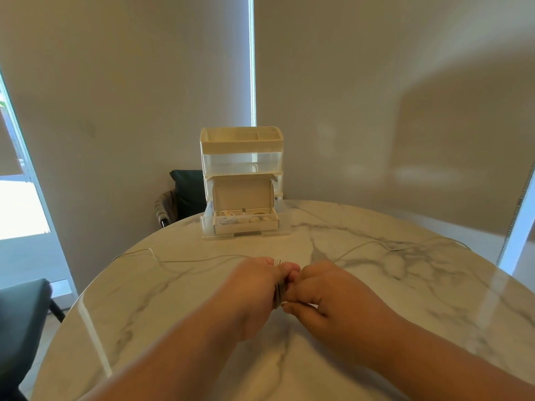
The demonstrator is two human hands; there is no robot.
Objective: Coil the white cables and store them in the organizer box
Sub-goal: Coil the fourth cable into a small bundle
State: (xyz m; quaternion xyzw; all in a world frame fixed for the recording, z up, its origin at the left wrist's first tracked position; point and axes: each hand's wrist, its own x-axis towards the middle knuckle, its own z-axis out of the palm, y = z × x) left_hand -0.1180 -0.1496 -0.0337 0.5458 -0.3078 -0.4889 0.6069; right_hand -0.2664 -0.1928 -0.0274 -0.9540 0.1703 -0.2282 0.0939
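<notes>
though behind organizer box (241, 157), dark chair (188, 195)

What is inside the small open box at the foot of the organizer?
White cables lie in the box; its front wall hides how many and what lies beneath.

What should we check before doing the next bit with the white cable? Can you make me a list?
1. Both hands hold the bundle: the left hand and the right hand pinch the coil between them. Ok.
2. All the cable is wound up: a left tail and a right tail trail across the table. Not ok.
3. Tails free of snags: nothing lies on them. Ok.
4. Storage is open: the small box at the foot of the organizer has its lid up. Ok.
5. Room left in the small box: white things lie inside. Cannot tell.
</notes>
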